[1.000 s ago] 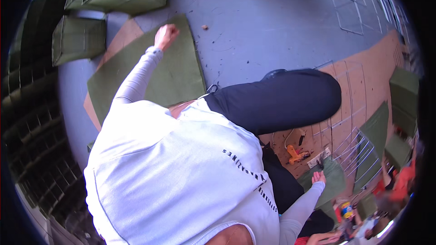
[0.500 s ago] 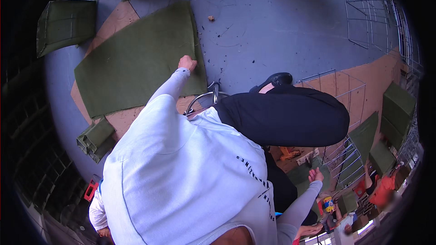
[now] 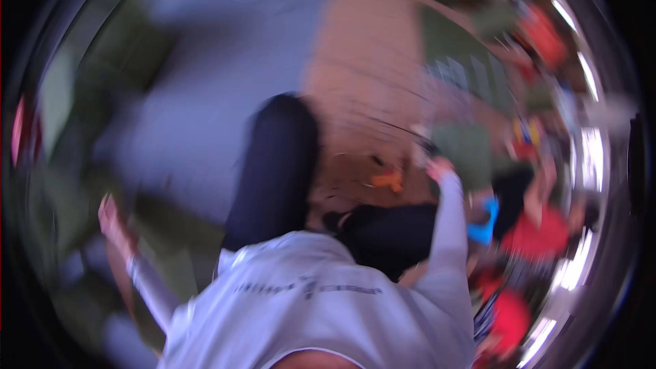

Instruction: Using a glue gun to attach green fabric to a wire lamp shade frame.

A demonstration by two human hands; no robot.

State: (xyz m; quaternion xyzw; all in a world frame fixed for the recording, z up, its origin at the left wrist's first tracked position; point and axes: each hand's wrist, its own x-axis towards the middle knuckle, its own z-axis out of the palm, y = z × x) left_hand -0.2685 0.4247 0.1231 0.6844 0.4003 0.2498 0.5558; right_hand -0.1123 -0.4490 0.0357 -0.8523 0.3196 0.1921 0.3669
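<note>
The whole picture is smeared by motion. My left hand (image 3: 117, 227) is off to the left, with its fingers stretched out and nothing visible in them. Green sheet material (image 3: 167, 232) lies beside and beneath it. On the right side, my right hand (image 3: 440, 167) reaches forward; its fingers are too blurred to read. A small dark shape (image 3: 426, 144) shows at its fingertips, and I cannot make out whether the hand holds it. Just left of that hand, an orange tool (image 3: 387, 180) rests on the brown board (image 3: 362, 41).
Blurred wire frames (image 3: 451, 72) and green panels (image 3: 461, 154) stand ahead on the right. People in red (image 3: 536, 236) and orange (image 3: 543, 34) are along the right side, near a blue object (image 3: 484, 222). Grey floor (image 3: 225, 89) stretches ahead on the left.
My view and body have swung to the right. My left hand has come off the large green sheet and opened from a fist. My right hand now reaches forward near the orange tool.
</note>
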